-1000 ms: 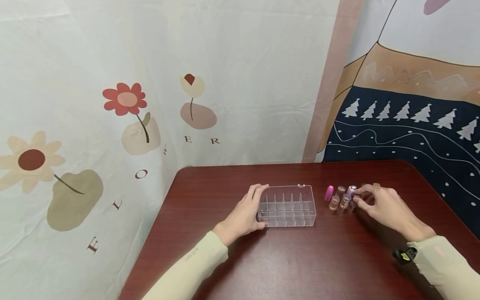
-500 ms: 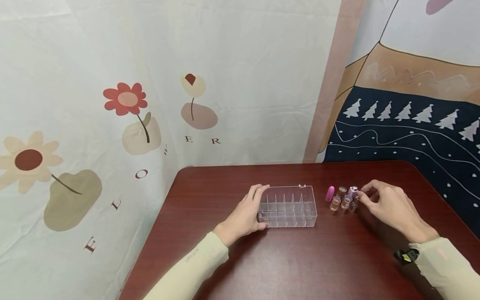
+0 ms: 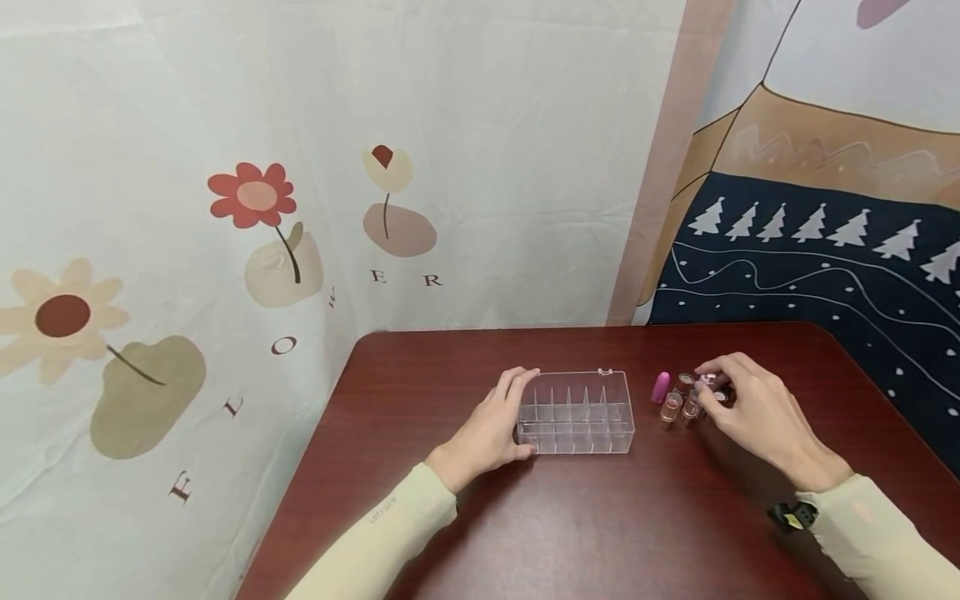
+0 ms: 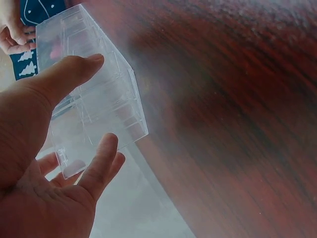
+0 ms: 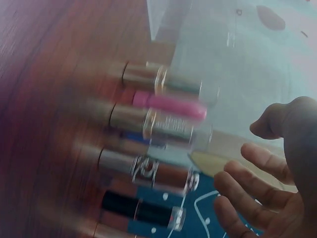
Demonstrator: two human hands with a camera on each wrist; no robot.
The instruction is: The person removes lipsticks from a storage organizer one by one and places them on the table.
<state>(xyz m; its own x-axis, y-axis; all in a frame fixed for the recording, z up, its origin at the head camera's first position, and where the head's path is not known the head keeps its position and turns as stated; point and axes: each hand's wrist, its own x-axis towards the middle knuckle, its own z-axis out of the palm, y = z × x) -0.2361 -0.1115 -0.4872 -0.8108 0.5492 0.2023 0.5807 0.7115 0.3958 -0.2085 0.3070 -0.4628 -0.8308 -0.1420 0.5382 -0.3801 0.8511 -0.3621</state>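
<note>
My left hand [image 3: 483,429] grips the left end of a clear plastic divided organizer box [image 3: 577,440], thumb in front and fingers behind. In the left wrist view the thumb lies along one wall of the box [image 4: 111,106]. Right of the box stands a cluster of upright lipsticks [image 3: 671,407] with a bright pink lipstick [image 3: 661,387] at its left. My right hand [image 3: 761,417] hovers over the cluster's right part and hides some of it. From the right wrist, its fingers [image 5: 265,158] are spread, apart from the black lipstick [image 5: 141,208] and the silver-and-brown lipstick [image 5: 168,176].
All of this stands on a dark red-brown table [image 3: 585,533]. Behind it hangs a pale flower-printed cloth [image 3: 510,208], with a navy tree-printed cloth [image 3: 817,275] at the right. A dark device [image 3: 793,517] is on the right wrist.
My right hand draws back slightly to the right, then moves left over the lipsticks again. The left hand and the box stay put.
</note>
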